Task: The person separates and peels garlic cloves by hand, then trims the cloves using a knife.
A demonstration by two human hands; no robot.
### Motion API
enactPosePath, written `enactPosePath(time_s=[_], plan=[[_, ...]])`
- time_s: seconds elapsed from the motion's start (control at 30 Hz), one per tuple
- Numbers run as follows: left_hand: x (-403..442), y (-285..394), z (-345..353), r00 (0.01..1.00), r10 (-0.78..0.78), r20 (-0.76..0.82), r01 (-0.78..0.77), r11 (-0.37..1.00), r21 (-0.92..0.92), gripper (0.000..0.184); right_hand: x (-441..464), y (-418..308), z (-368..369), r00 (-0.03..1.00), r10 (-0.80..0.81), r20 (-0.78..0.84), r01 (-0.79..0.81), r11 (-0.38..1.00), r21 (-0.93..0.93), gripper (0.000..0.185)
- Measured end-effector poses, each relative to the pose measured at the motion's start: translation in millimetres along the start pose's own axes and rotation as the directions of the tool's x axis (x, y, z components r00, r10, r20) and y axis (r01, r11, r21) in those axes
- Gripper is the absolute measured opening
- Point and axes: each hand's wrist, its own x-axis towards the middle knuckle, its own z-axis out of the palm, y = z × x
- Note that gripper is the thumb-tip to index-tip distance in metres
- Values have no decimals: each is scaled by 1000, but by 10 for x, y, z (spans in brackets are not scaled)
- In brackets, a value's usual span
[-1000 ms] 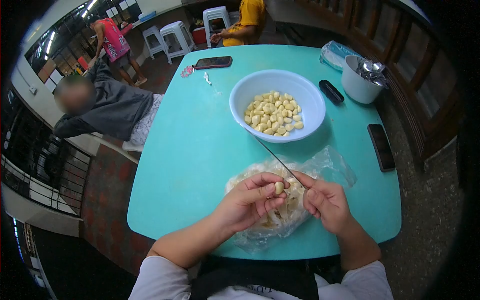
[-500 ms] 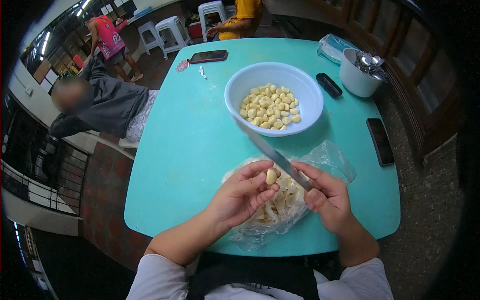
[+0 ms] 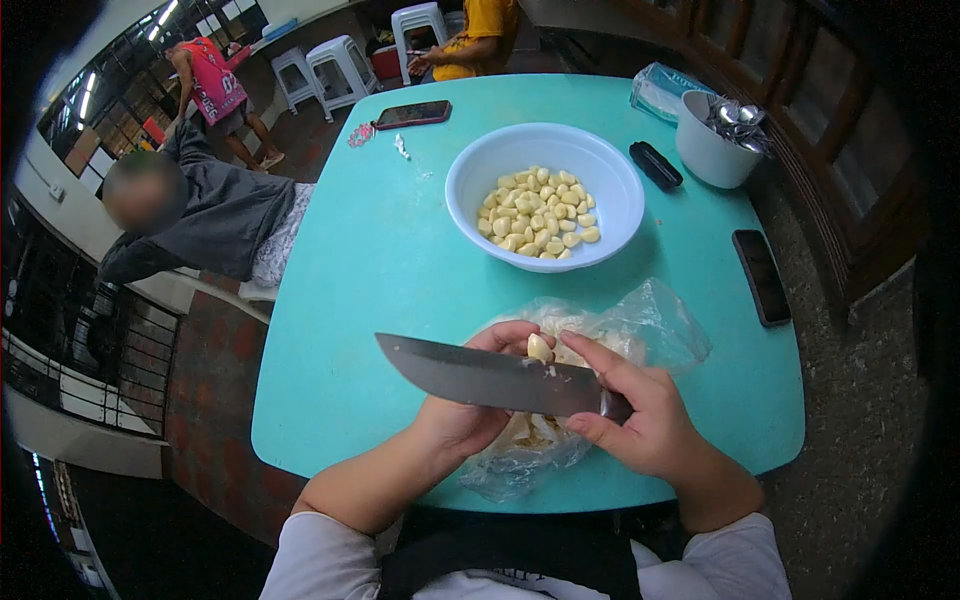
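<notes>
Between the fingers of my left hand (image 3: pixel 465 418) is a pale garlic clove (image 3: pixel 540 347), partly behind the blade. My right hand (image 3: pixel 640 412) grips a broad kitchen knife (image 3: pixel 480 376) by its handle, the blade lying flat across in front of my left fingers and its tip pointing left. Small bits cling to the blade near the clove. Under both hands a clear plastic bag (image 3: pixel 655 322) with garlic skins spreads on the table. Beyond it stands a light blue basin (image 3: pixel 470 235) holding many peeled garlic cloves (image 3: pixel 540 215).
On the turquoise table (image 3: pixel 340 340) lie a phone (image 3: pixel 412 115), another phone (image 3: pixel 760 278), a black case (image 3: pixel 656 166) and a blue-white packet (image 3: pixel 665 92). A white tub (image 3: pixel 715 150) of spoons stands at the right. One person sits at the left; others are farther back.
The knife has turned from a steep, edge-on slant to lying broadside across my left hand. My left hand still holds the clove, now partly covered by the blade.
</notes>
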Motion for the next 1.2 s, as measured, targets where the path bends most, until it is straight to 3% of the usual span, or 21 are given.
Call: enactPosePath(time_s=[0.1, 0.47, 0.6, 0.77, 0.83, 0.9, 1.0, 1.1, 1.2], plan=[[-1, -18, -39, 997, 8, 71, -7, 1000, -16, 32, 8, 8, 51, 998, -63, -7, 63, 997, -49, 62], [-17, -79, 83, 975, 205, 81, -215, 964, 156, 24, 11, 26, 76, 990, -143, -14, 138, 971, -197, 59], [-49, -97, 113, 974, 225, 38, -228, 960, 161, 28, 14, 25, 65, 995, -101, 13, 102, 973, -205, 58], [-41, -102, 57, 955, 295, 25, -288, 904, 315, 29, 11, 60, 58, 996, -83, 25, 86, 983, -160, 55], [-33, -73, 85, 955, 295, 30, -288, 900, 328, 27, 11, 202, 136, 991, -126, -43, 127, 992, 23, 51], [-13, -40, 111, 962, 269, 48, -272, 921, 280, 25, 0, 216, 129, 999, -22, -30, 29, 959, 280, 48], [-23, -28, 121, 973, 231, 0, -223, 940, 257, 25, -27, 120, 0, 964, 210, 164, -266, 761, 592, 46], [-30, 20, 152, 985, 173, -16, -165, 961, 221, 26, -36, 143, -98, 937, 261, 230, -348, 695, 629, 46], [-23, 43, 132, 992, 124, -6, -120, 972, 200, 26, -24, 149, -123, 951, 250, 179, -308, 753, 582, 47]])
